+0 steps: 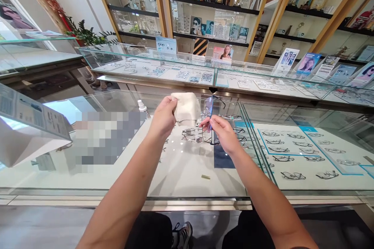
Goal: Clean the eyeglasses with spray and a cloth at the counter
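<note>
My left hand [166, 114] grips the cream cloth [186, 108]; my right hand [219, 128] pinches the eyeglasses [211, 124], held apart just beside it, above the glass surface [189, 179]. Bare glass reaches its near edge, with a spray bottle [142, 107] standing to my left.

Your left hand [165, 116] is gripping a cream cloth [186, 108]; your right hand [221, 129] is holding eyeglasses [210, 120] above the glass worktop [187, 183].

Blurred counter patch [106, 136], seemingly unreadable
</note>
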A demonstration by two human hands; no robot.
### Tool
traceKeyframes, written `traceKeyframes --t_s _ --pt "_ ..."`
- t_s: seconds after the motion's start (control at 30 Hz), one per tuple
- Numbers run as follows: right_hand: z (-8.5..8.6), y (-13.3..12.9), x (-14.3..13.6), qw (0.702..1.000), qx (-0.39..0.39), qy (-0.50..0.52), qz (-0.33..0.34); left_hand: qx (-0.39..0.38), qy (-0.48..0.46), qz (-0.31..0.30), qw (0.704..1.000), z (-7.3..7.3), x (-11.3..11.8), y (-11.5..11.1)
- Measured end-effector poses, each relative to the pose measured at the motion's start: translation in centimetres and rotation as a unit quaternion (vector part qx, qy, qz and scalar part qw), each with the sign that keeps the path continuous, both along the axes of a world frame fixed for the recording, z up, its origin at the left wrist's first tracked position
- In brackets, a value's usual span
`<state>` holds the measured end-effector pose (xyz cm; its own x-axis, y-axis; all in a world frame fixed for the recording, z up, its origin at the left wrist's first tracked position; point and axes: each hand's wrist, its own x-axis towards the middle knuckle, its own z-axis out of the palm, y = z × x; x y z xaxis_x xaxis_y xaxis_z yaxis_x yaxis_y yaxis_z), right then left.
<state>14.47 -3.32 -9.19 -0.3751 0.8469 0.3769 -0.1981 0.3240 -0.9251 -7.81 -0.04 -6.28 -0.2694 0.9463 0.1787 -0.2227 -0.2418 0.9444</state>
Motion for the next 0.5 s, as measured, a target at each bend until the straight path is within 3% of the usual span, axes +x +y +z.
traceKeyframes --t_s 0.2,0.5 --pt "-0.3 0.2 -0.4 1.000 0.003 -0.013 0.003 0.030 0.017 -0.107 0.994 -1.3 4.3 -1.9" --pt "-0.5 0.2 -0.6 1.000 -0.003 0.002 -0.003 0.090 -0.003 -0.156 0.984 -1.9 5.0 -2.6"
